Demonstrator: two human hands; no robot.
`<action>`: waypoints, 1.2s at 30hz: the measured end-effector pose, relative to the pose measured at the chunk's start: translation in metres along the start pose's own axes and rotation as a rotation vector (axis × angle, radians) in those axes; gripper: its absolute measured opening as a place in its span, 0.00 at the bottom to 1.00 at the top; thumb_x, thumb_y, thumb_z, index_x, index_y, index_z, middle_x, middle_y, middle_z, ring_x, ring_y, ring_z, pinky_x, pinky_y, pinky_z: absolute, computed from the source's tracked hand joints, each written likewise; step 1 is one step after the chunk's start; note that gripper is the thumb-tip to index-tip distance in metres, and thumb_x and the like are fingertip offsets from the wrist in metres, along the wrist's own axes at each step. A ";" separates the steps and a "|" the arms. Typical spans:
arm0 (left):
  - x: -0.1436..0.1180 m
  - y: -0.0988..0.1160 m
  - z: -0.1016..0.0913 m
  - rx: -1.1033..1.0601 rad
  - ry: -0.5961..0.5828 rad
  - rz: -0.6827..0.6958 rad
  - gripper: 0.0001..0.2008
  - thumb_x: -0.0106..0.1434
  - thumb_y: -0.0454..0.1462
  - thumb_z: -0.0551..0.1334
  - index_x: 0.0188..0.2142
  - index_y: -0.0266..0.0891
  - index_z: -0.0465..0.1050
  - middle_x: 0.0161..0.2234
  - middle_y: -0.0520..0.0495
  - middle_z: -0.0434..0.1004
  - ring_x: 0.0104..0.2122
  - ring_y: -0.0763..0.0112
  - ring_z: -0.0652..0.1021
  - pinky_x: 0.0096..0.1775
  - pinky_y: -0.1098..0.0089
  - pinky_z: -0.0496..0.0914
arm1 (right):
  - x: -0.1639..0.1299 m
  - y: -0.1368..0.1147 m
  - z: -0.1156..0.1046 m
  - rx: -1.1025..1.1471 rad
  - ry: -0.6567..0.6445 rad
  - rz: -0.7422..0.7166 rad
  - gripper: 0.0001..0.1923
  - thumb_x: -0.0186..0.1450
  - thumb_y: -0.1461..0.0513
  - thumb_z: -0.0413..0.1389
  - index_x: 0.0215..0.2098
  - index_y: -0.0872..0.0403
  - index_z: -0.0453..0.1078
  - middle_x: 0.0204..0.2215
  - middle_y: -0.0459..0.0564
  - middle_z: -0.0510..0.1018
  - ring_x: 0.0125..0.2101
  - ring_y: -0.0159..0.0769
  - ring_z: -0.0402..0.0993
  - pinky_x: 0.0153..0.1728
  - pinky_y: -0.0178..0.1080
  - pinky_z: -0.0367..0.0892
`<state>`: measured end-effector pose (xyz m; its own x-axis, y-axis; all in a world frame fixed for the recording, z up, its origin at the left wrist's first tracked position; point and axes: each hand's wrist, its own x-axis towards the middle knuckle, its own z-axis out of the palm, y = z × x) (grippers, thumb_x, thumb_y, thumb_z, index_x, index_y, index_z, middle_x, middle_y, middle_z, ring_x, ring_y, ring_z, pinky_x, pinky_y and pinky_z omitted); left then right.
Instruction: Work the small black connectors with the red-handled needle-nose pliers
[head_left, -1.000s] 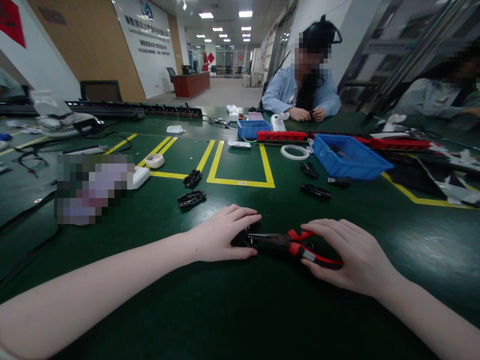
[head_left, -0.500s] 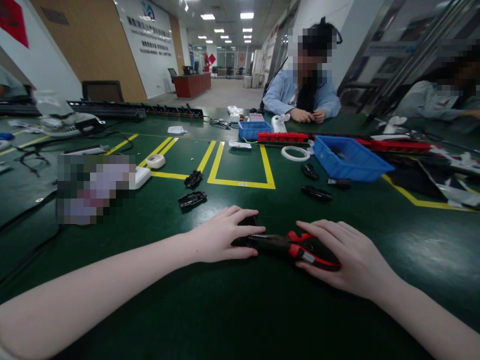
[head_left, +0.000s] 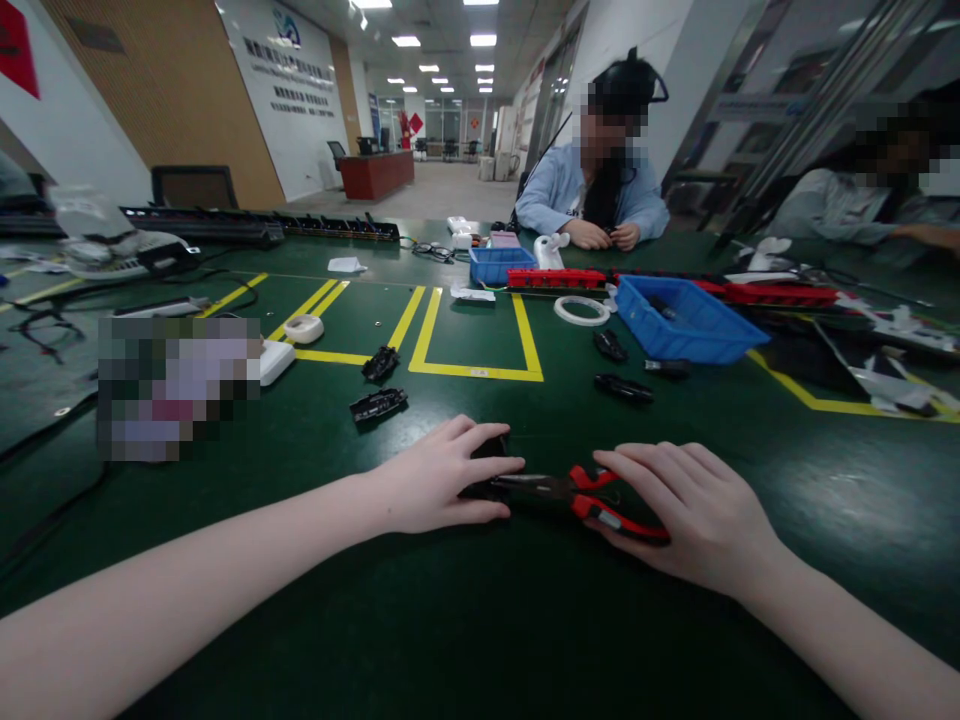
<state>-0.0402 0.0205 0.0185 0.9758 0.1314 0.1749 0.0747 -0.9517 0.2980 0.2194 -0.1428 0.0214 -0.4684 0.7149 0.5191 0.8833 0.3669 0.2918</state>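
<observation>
Low over the green table, my left hand presses down on a dark plastic part, its fingers bent around the edges. Most of that part is hidden under the hand. My right hand grips the red and black handles of needle-nose pliers. The jaws point left and reach in between my left thumb and fingers, at the dark part. Whether the jaw tips clamp anything is hidden. The handles stand somewhat spread. Beyond my left hand lie two black plastic pieces, one nearer and one farther.
Several black pieces lie beyond my right hand, near a blue bin. A white ring, a smaller blue bin and a red strip sit farther back. A person sits across the table. Cables run along the left.
My view has shifted slightly, so the background sits a little further left. Both hands keep their holds, with the pliers still at the dark part.
</observation>
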 end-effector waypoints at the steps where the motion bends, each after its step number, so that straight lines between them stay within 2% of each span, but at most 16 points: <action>1: 0.000 0.000 0.000 0.006 -0.001 0.004 0.25 0.69 0.48 0.60 0.62 0.43 0.68 0.65 0.36 0.61 0.56 0.51 0.69 0.55 0.51 0.70 | 0.000 0.000 0.000 -0.002 -0.002 0.004 0.20 0.64 0.57 0.59 0.52 0.58 0.69 0.40 0.59 0.80 0.36 0.44 0.76 0.35 0.43 0.67; 8: 0.000 0.003 0.000 -0.001 0.011 0.004 0.24 0.69 0.47 0.61 0.61 0.42 0.69 0.65 0.36 0.61 0.57 0.51 0.69 0.56 0.51 0.68 | -0.002 0.002 0.003 0.107 -0.033 0.056 0.22 0.64 0.53 0.59 0.50 0.59 0.68 0.39 0.59 0.80 0.35 0.42 0.76 0.34 0.42 0.68; 14: -0.001 0.003 -0.001 -0.052 -0.008 0.004 0.22 0.69 0.44 0.62 0.60 0.43 0.69 0.67 0.39 0.58 0.61 0.52 0.66 0.59 0.50 0.66 | -0.009 0.001 0.009 0.279 -0.091 0.192 0.22 0.63 0.52 0.59 0.51 0.54 0.68 0.40 0.54 0.80 0.32 0.38 0.75 0.32 0.41 0.68; 24: 0.000 0.007 -0.006 -0.141 -0.016 -0.024 0.19 0.67 0.40 0.64 0.57 0.43 0.70 0.64 0.43 0.63 0.61 0.54 0.66 0.59 0.52 0.68 | -0.011 0.001 0.008 0.452 -0.229 0.366 0.20 0.62 0.52 0.60 0.50 0.49 0.68 0.40 0.49 0.80 0.33 0.38 0.76 0.32 0.41 0.71; 31: -0.002 0.006 -0.003 -0.180 -0.005 -0.074 0.25 0.67 0.43 0.64 0.62 0.43 0.65 0.66 0.41 0.60 0.62 0.54 0.65 0.60 0.50 0.67 | -0.011 0.001 0.008 0.454 -0.229 0.368 0.19 0.62 0.52 0.60 0.49 0.49 0.68 0.39 0.49 0.80 0.33 0.38 0.76 0.32 0.40 0.70; 36: 0.000 0.005 -0.001 -0.158 0.005 -0.053 0.25 0.68 0.45 0.63 0.62 0.43 0.65 0.64 0.42 0.64 0.61 0.55 0.67 0.59 0.52 0.68 | -0.009 0.001 0.003 0.318 -0.107 0.245 0.22 0.61 0.53 0.60 0.50 0.53 0.68 0.40 0.53 0.80 0.32 0.38 0.76 0.32 0.41 0.69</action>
<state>-0.0403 0.0162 0.0204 0.9702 0.1824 0.1593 0.0928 -0.8877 0.4509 0.2243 -0.1470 0.0142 -0.2537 0.8557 0.4510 0.9380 0.3316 -0.1014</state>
